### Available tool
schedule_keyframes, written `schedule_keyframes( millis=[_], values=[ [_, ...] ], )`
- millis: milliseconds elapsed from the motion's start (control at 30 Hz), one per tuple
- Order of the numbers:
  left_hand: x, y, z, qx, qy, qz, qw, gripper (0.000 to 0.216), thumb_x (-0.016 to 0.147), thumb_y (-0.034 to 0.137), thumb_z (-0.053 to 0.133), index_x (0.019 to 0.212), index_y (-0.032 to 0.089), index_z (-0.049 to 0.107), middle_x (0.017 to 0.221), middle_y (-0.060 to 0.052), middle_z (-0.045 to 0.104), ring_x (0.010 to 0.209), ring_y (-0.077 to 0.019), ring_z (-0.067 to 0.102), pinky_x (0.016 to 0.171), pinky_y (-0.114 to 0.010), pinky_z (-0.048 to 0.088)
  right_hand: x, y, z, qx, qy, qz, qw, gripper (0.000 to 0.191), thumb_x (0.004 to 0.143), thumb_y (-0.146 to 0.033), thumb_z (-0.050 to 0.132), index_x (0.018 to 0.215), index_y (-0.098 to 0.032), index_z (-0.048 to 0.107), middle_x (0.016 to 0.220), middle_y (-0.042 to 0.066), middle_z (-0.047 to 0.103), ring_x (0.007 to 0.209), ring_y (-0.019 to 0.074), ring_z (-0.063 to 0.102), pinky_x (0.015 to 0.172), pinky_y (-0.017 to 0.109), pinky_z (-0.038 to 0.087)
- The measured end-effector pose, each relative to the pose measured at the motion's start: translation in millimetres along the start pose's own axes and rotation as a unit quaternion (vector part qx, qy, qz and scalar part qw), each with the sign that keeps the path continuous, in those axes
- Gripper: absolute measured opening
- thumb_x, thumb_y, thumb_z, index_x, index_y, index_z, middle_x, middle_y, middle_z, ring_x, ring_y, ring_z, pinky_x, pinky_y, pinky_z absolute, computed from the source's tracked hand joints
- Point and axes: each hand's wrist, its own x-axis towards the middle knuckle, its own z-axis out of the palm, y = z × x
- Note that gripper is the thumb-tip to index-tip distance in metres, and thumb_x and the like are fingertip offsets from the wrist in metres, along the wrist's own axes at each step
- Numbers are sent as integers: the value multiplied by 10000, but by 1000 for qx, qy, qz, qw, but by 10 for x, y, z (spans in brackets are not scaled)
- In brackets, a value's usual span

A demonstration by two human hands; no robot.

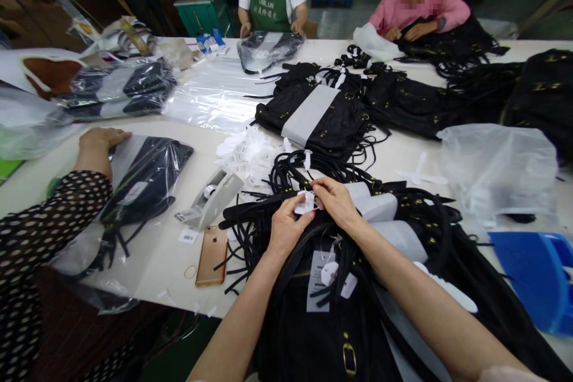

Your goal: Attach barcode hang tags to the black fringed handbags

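My left hand (289,224) pinches a small white tag (305,203) between thumb and fingers. Close against it, my right hand (335,202) has its fingertips pressed together at the tag's right edge, by a black strap; whether they grip the tag or the strap is hidden. Below both hands lies a black bag (322,334) with a gold buckle, long handles and fringe. A grey card (316,286) and small white tags hang on its front. More black bags wrapped in pale paper bands (400,239) are stacked beneath and to the right.
At left, a co-worker's hand (101,146) rests by a plastic-wrapped bag (143,185). A tape dispenser (210,197), a phone (211,256) and white paper pieces (250,155) lie left of my hands. A blue bin (532,274) stands right. Two people work across the table.
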Motion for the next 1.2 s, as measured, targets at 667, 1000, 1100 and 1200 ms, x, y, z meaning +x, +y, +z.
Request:
schedule_keyframes(
  millis=[667, 1000, 1100, 1200],
  values=[
    [-588, 327, -186, 254, 30, 342, 904, 203, 782, 43, 466, 925, 118, 590, 806, -72, 600, 852, -158, 542, 817, -331, 496, 723, -7, -75, -579, -251, -307, 712, 411, 726, -33, 464, 1041, -248, 618, 1246, 78, 478, 1136, 237, 375, 808, 343, 398],
    [-640, 291, -289, 304, 22, 445, 842, 181, 779, 27, 493, 935, 39, 583, 825, -95, 603, 914, -179, 532, 824, -337, 527, 792, -337, -376, -639, -357, -475, 489, 144, 715, -144, 517, 841, -139, 587, 854, 90, 619, 1007, 231, 478, 958, 418, 205],
    [-668, 300, -340, 307, 12, 461, 832, 163, 796, 57, 492, 926, 48, 591, 820, -87, 617, 912, -175, 548, 810, -330, 535, 607, -358, -487, -668, -343, -432, 499, 132, 730, -113, 476, 825, -140, 563, 677, 53, 606, 708, 177, 543, 828, 361, 301],
    [-720, 328, -419, 313, 6, 470, 825, 176, 804, 55, 476, 929, 49, 600, 850, -94, 631, 956, -195, 548, 811, -338, 535, 346, -333, -563, -704, -285, -360, 541, 127, 745, -113, 456, 829, -135, 549, 653, 61, 617, 598, 170, 551, 652, 308, 316]
  ],
)
